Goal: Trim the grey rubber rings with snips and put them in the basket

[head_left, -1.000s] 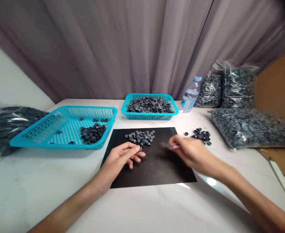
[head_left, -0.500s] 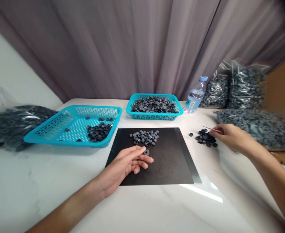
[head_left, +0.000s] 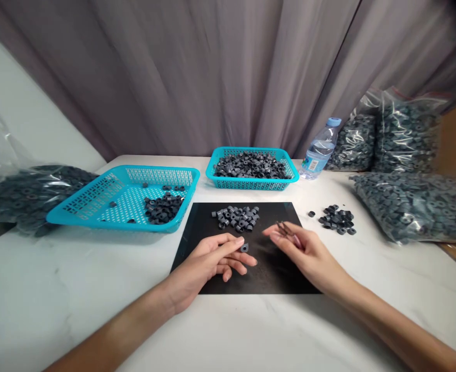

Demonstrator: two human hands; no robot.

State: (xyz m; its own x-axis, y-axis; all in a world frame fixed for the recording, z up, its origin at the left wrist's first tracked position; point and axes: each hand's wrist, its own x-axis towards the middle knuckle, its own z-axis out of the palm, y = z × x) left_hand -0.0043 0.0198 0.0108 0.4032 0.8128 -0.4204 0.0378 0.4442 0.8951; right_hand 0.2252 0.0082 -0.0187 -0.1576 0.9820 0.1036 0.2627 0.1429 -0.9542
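Observation:
My left hand [head_left: 222, 257] is over the black mat, thumb and index finger pinching one small dark grey ring [head_left: 244, 248] whose hole faces me; the other fingers curl loosely below. Over the right half of the black mat [head_left: 267, 274], my right hand [head_left: 300, 245] is closed around a slim pointed tool [head_left: 285, 229] with a pinkish handle, largely covered by the fingers; its exact kind does not show. Just beyond both hands, a heap of grey rings [head_left: 238, 218] lies on the mat. Darker rings [head_left: 337, 219] form a small pile on the white table right of the mat.
A turquoise basket [head_left: 123, 170] with some rings stands left; a fuller turquoise basket [head_left: 251, 183] stands behind the mat. A water bottle [head_left: 319, 150] and clear bags of rings [head_left: 406, 134] are at the back right. Another bag [head_left: 38, 194] lies far left.
My right hand has moved left from the dark pile to over the mat, bringing the slim tool near my left hand. The left hand still pinches the ring. The view has shifted slightly.

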